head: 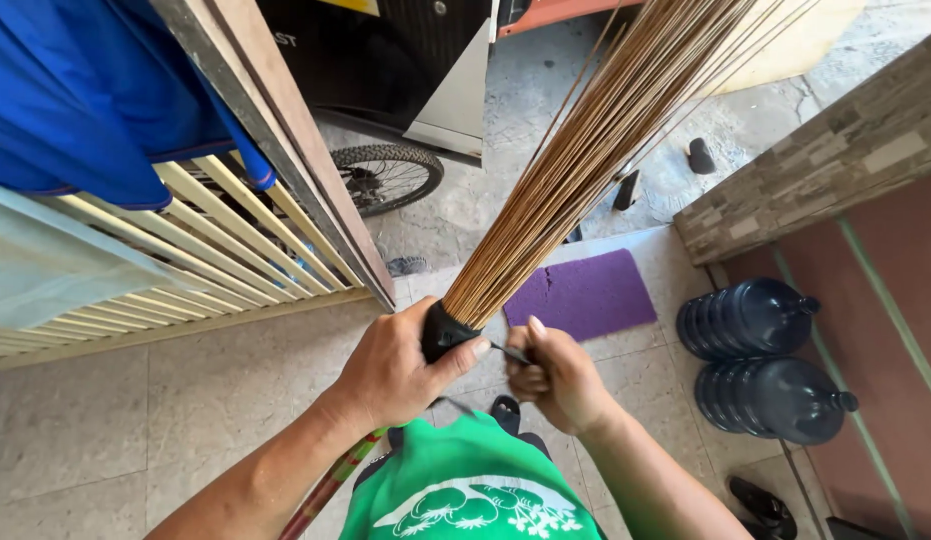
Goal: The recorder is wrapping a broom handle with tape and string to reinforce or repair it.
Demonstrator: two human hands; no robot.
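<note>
The left hand (390,370) clamps the black-bound neck of the tan stick broom (585,150); the right hand (555,375) pinches a thin black tie (507,350), best pulled taut.

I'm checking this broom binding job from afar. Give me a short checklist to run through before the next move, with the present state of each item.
1. Left hand grips the black binding of the stick broom: ok.
2. Right hand pinches a thin dark strand beside the binding: ok.
3. Bristles bunched at the binding, fanning upward: ok.
4. Binding tight: cannot tell.
5. Blue water jugs clear of the hands: ok.
</note>
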